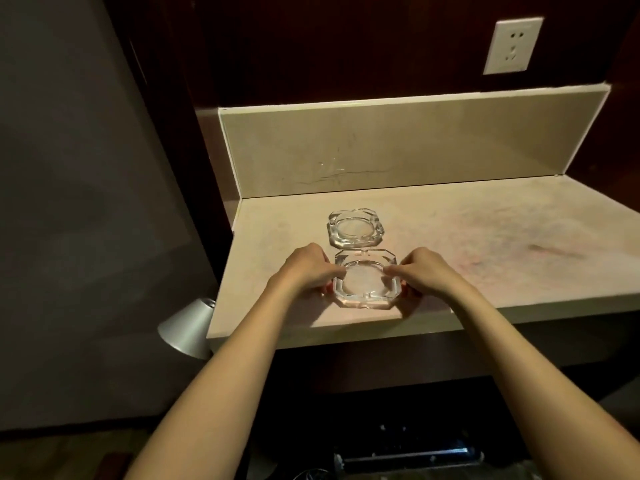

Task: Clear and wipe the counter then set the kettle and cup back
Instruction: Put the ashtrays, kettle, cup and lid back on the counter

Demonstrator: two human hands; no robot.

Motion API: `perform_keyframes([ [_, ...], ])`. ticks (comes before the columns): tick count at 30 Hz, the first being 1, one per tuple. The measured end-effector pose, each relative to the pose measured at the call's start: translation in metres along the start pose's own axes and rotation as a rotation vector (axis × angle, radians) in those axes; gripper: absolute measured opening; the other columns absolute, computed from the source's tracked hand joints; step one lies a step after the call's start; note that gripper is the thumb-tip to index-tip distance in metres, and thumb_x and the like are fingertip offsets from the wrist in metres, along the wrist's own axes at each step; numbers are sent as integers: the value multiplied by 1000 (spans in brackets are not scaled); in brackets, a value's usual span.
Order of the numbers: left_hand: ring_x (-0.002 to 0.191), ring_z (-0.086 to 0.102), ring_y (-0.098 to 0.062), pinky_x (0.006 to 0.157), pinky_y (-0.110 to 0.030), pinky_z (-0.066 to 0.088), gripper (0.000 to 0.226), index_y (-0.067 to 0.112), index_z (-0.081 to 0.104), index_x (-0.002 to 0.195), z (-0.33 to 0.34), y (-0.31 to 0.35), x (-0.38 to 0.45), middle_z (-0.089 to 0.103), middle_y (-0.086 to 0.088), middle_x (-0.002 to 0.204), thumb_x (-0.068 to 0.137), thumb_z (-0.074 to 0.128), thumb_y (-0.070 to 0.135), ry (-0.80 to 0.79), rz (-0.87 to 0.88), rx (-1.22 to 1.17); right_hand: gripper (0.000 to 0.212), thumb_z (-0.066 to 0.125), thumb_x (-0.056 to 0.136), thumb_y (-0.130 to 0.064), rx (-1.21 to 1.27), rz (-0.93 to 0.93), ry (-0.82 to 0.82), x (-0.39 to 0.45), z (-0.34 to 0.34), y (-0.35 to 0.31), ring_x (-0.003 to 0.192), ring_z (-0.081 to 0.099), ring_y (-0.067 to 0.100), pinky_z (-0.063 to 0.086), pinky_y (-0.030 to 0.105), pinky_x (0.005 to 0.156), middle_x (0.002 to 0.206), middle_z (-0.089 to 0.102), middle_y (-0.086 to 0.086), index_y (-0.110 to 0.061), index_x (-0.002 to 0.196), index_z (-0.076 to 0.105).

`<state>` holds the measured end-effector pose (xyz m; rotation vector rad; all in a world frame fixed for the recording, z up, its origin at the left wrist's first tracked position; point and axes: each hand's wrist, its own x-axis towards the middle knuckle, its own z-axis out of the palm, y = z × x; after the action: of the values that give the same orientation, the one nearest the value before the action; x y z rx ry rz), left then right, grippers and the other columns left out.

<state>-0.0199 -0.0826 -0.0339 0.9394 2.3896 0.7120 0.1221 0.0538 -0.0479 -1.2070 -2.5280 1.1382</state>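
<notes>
Two clear glass ashtrays stand on the pale stone counter (485,244). The near ashtray (365,284) sits close to the front edge. My left hand (306,271) grips its left side, fingers curled over the rim. My right hand (422,271) grips its right side the same way. The far ashtray (355,228) stands just behind it, touched by neither hand. No kettle or cup is in view.
A low stone backsplash (415,143) runs along the back, with a white wall socket (512,45) above at the right. A silver lamp shade (188,329) pokes out below the counter's left corner. Dark items lie on the floor beneath.
</notes>
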Motion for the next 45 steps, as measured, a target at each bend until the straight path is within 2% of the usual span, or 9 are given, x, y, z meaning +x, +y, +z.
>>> perform_keyframes([
  [3, 62, 59, -19, 59, -27, 46, 26, 3, 72, 81, 4, 0, 6, 68, -9, 73, 79, 68, 28, 22, -8, -10, 31, 64, 88, -29, -24, 1, 20, 5, 2, 4, 48, 53, 11, 42, 21, 45, 60, 59, 3, 0, 85, 72],
  [8, 53, 59, -15, 50, -24, 46, 28, 5, 74, 80, 4, -1, 5, 69, -6, 67, 80, 73, 33, 47, 17, -51, 33, 63, 87, -36, -174, -4, 110, 10, 7, 4, 71, 62, 24, 53, 39, 71, 75, 65, 10, -4, 82, 67],
  [11, 56, 66, -15, 56, -26, 53, 26, 11, 71, 81, -1, -9, -5, 71, -3, 66, 79, 74, 36, 108, 75, -25, 37, 62, 87, -45, -275, -30, 175, 1, 4, 0, 79, 62, 27, 51, 38, 70, 83, 67, 10, -8, 82, 62],
  [15, 63, 69, -11, 70, -35, 59, 20, 18, 68, 86, -19, -32, -33, 71, 5, 73, 74, 77, 30, 168, 184, 16, 32, 65, 85, -43, -278, -199, 268, -26, 0, -16, 87, 59, 25, 49, 37, 74, 92, 63, 4, -14, 98, 58],
  [21, 74, 61, 2, 69, -26, 51, 17, 32, 65, 88, -51, -89, -104, 63, 18, 79, 73, 72, 37, 230, 153, 220, 21, 67, 82, -34, -197, -497, 158, -89, 35, -65, 76, 60, 10, 44, 29, 71, 87, 62, -7, -22, 94, 55],
  [25, 78, 57, 0, 69, -24, 47, 20, 34, 64, 92, -61, -155, -159, 56, 22, 74, 74, 73, 36, 244, 57, 298, 24, 67, 82, -37, -232, -583, 9, -126, 98, -89, 77, 61, 7, 47, 30, 70, 90, 60, -9, -23, 97, 55],
  [31, 93, 61, -7, 74, -25, 45, 23, 35, 61, 98, -53, -282, -231, 55, 20, 87, 76, 71, 38, 180, -153, 382, 27, 61, 86, -43, -359, -628, -158, -173, 219, -105, 90, 59, 14, 49, 32, 73, 101, 55, -9, -26, 103, 49],
  [38, 106, 59, -18, 81, -29, 45, 22, 32, 59, 108, -25, -425, -281, 61, 9, 109, 86, 61, 32, 17, -360, 477, 31, 58, 89, -41, -454, -526, -394, -204, 385, -98, 96, 60, 18, 51, 34, 77, 111, 53, -5, -23, 113, 48],
  [45, 98, 62, -19, 77, -33, 52, 22, 23, 62, 108, 34, -540, -280, 64, 3, 106, 87, 62, 24, -123, -419, 449, 33, 57, 90, -38, -547, -365, -544, -213, 521, -50, 97, 59, 23, 38, 28, 65, 113, 54, 0, -20, 115, 48],
])
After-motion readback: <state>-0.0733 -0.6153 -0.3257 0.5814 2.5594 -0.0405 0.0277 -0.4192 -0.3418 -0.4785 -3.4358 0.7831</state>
